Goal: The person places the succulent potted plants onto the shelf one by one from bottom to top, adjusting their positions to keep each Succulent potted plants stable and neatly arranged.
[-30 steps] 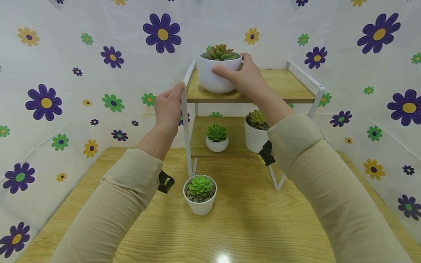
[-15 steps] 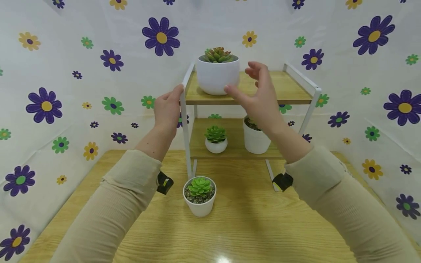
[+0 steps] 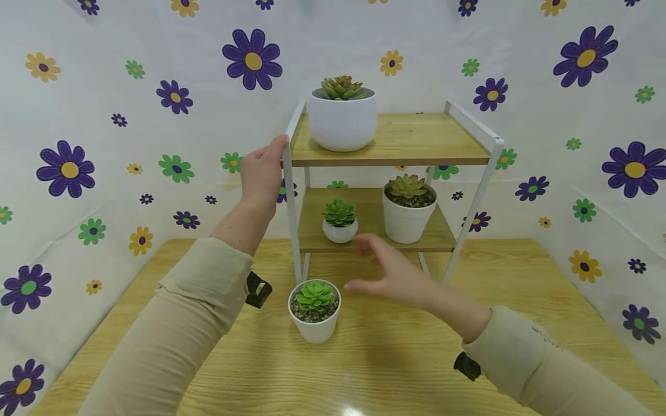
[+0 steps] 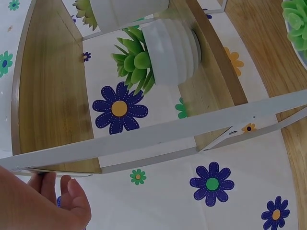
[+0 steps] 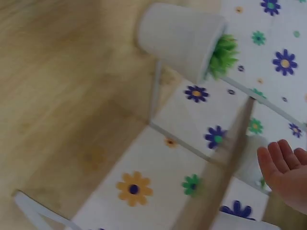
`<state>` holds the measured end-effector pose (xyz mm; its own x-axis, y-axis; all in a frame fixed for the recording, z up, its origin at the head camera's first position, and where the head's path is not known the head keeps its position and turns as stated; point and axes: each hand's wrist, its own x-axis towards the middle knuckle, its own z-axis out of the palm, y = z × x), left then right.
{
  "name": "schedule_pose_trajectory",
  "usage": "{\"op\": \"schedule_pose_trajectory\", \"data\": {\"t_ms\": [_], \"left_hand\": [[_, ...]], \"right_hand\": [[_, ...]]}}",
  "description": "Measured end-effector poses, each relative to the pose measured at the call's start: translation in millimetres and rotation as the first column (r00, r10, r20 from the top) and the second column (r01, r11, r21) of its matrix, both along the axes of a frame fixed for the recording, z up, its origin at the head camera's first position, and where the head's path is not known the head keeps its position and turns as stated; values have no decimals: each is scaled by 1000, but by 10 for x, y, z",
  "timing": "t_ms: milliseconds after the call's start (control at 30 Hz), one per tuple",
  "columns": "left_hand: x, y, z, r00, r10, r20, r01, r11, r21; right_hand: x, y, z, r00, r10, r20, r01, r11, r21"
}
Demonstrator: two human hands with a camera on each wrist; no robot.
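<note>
My left hand [image 3: 262, 179] grips the white metal frame [image 3: 290, 208] of a two-tier wooden plant shelf [image 3: 432, 138] at its upper front left corner. In the left wrist view, the fingers [image 4: 74, 199] curl at that frame. My right hand [image 3: 398, 277], slightly blurred, is in front of the lower tier with fingers spread and holds nothing. It is to the right of a white pot with a bright green succulent [image 3: 314, 330], which stands upright on the table, apart from the hand. A wide white pot with a reddish-green succulent [image 3: 343, 124] sits on the top tier's left side.
The lower tier bears a small white pot with a green succulent [image 3: 340, 232] on the left and a larger white pot with a yellowish succulent [image 3: 407, 222] on the right. A wooden table [image 3: 250, 364] lies beneath; a flower-patterned backdrop [image 3: 119, 34] surrounds it.
My right hand has let go of the wide pot on the top tier and moved down towards the pot on the table. The left hand stays on the frame.
</note>
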<state>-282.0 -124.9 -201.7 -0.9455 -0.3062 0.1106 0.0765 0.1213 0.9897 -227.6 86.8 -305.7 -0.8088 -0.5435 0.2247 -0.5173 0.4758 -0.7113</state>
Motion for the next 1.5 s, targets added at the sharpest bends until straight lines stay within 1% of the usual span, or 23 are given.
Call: {"op": "schedule_pose_trajectory", "data": {"t_ms": [67,133,300,400,567,733,900,1000,1067,1167,1267,1500], "left_hand": [[3,-8,1,1000,-4,-1,4,1000,-5],[1,-19,2,1000,-10,-2,10,1000,-12],[-1,-37,13,1000,-22,1,22,1000,-15],[2,-35,12,1000,-23,8,23,1000,-10],[6,-42,13,1000,-24,9,24,1000,-18],[17,-52,32,999,-33,10,33,999,-26],[24,-43,22,999,-39,4,39,999,-32],[20,-52,7,999,-36,0,36,998,-46],[23,-56,7,999,-35,-1,35,998,-56],[21,-61,6,999,-37,-1,37,997,-64],[14,-60,10,999,-38,0,38,997,-60],[6,-49,11,999,-34,2,34,998,-50]], "right_hand": [[-14,6,-161,998,12,65,-16,998,57],[-37,2,-319,993,15,116,-26,996,89],[-118,-41,-675,978,35,205,-56,994,99],[-161,-76,-826,973,47,225,-69,994,90],[-215,-165,-999,970,50,237,-70,994,78],[-257,-278,-1097,973,43,228,-64,994,84],[-289,-353,-1147,972,102,212,-112,993,35],[-300,-386,-1163,970,133,204,-142,990,26],[-302,-408,-1165,968,140,209,-148,989,23],[-299,-442,-1169,958,134,254,-139,990,4],[-297,-481,-1185,953,121,277,-123,992,-11],[-282,-536,-1196,954,84,287,-80,996,-28]]}}
